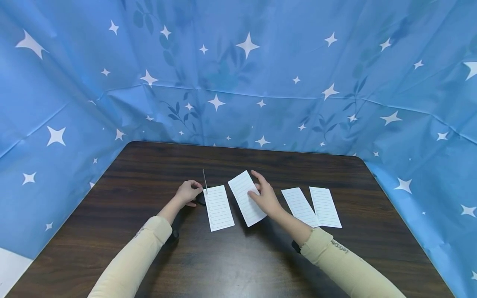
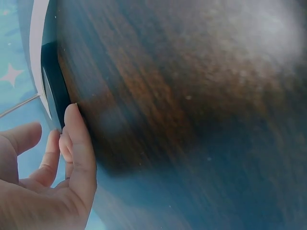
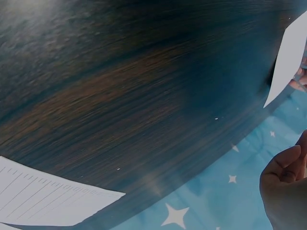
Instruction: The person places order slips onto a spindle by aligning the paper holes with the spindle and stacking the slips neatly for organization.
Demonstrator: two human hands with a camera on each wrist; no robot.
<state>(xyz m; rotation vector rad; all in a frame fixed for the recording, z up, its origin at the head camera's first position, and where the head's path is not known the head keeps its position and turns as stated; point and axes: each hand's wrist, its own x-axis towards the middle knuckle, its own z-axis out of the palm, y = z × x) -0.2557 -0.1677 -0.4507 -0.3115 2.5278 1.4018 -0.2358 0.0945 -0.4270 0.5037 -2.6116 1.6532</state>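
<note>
In the head view, my left hand (image 1: 188, 193) is at the black base (image 1: 201, 199) of a paper spike, fingers lightly holding its edge. The thin metal spike (image 1: 204, 179) stands up through the top left corner of a lined paper sheet (image 1: 219, 209). In the left wrist view, fingertips touch the side of the dark base (image 2: 56, 88). My right hand (image 1: 266, 196) pinches a second lined sheet (image 1: 244, 198), thumb on its face, tilted just right of the first. In the right wrist view, that hand (image 3: 285, 179) shows only partly.
Two more lined sheets, one (image 1: 299, 205) slightly overlapping the other (image 1: 325, 207), lie on the dark wooden table (image 1: 223, 265) to the right of my right hand. A blue curtain (image 1: 231, 74) with white stars hangs behind the table.
</note>
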